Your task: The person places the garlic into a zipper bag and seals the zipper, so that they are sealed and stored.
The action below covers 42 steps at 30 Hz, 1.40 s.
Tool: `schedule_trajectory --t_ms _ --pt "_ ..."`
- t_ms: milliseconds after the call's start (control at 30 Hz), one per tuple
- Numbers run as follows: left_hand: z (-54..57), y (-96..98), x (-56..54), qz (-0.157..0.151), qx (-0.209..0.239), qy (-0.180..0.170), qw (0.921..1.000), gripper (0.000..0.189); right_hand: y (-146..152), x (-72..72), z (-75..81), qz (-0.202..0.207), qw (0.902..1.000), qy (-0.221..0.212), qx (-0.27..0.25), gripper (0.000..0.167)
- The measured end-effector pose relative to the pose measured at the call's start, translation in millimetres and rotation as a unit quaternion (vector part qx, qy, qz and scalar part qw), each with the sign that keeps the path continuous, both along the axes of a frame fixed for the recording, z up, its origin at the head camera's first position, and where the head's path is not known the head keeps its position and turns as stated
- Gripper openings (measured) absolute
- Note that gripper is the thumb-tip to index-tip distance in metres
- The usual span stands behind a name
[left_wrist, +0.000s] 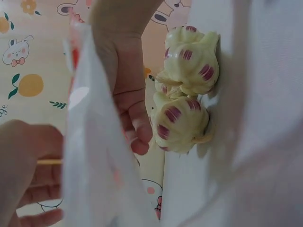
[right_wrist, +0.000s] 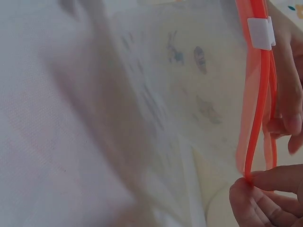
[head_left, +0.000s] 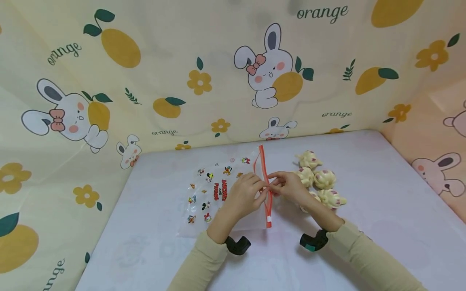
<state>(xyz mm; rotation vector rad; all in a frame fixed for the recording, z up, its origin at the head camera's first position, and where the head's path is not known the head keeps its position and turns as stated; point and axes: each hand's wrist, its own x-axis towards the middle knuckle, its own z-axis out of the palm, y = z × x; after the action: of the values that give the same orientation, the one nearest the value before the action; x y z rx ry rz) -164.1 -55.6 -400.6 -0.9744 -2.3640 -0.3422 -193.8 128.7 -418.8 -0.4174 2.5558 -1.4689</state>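
A clear zip bag (head_left: 214, 194) with cartoon prints and an orange-red zip edge lies in front of me, its mouth partly parted. My right hand (head_left: 289, 188) pinches that edge between thumb and fingers, seen closely at the lower right of the right wrist view. From the other side, my left hand (head_left: 245, 194) holds the edge near its middle, fingertips close to the right hand's. The white slider (right_wrist: 261, 34) sits toward the near end of the zip. Several garlic bulbs (head_left: 325, 179), cream with purple patches, are clustered beside my right hand.
A white cloth covers the table (head_left: 153, 254). Behind it hangs a backdrop (head_left: 218, 60) printed with rabbits and oranges. Black wrist mounts (head_left: 238, 245) jut out under both wrists, close above the table.
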Motion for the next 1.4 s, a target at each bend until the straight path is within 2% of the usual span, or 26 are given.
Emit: schedule_trajectory --t_ms 233,367,467,600,667,733,867,1033,1200,1333,1400 --pt "1.3 3.7 -1.0 0.048 0.012 -0.021 0.9985 0.011 -4.0 3.7 3.0 -0.002 0.9999 -0.013 -0.01 0.033" --pt "0.3 2.8 1.4 0.101 0.025 -0.05 0.9934 0.023 -5.1 4.9 4.1 0.0 0.9999 -0.01 -0.008 0.032" --pt "0.4 2.1 4.3 0.142 0.048 -0.097 0.9839 0.034 -5.5 5.2 4.9 0.002 1.0 -0.004 -0.008 0.032" --pt "2.4 2.8 7.0 0.174 0.09 -0.189 0.9623 0.045 -5.6 5.5 6.1 0.0 0.9999 -0.006 -0.01 0.032" --pt "4.2 3.7 7.7 0.178 0.114 -0.226 0.951 0.044 -5.7 5.8 7.0 -0.003 0.9999 -0.006 -0.012 0.032" --pt "6.5 5.0 8.5 0.176 0.141 -0.247 0.9423 0.041 -5.7 5.8 7.7 -0.006 0.9999 -0.007 -0.012 0.032" --pt "10.7 7.2 10.4 0.16 0.206 -0.262 0.9292 0.036 -5.6 5.1 9.2 -0.019 0.9995 -0.014 -0.02 0.03" --pt "18.1 7.1 11.8 0.139 0.283 -0.283 0.9058 0.029 -6.3 5.0 14.9 -0.044 0.9987 -0.015 -0.019 0.025" --pt "24.7 2.1 11.2 0.112 0.334 -0.298 0.8872 0.025 -6.1 4.1 17.8 -0.065 0.9979 -0.001 0.0 0.02" --pt "33.0 -3.1 11.0 0.115 0.342 -0.297 0.8839 0.023 -3.0 2.7 17.9 -0.072 0.9974 0.002 0.01 0.016" --pt "37.1 -5.7 10.4 0.118 0.339 -0.291 0.8868 0.023 -0.8 2.4 17.4 -0.075 0.9972 0.004 0.009 0.014"
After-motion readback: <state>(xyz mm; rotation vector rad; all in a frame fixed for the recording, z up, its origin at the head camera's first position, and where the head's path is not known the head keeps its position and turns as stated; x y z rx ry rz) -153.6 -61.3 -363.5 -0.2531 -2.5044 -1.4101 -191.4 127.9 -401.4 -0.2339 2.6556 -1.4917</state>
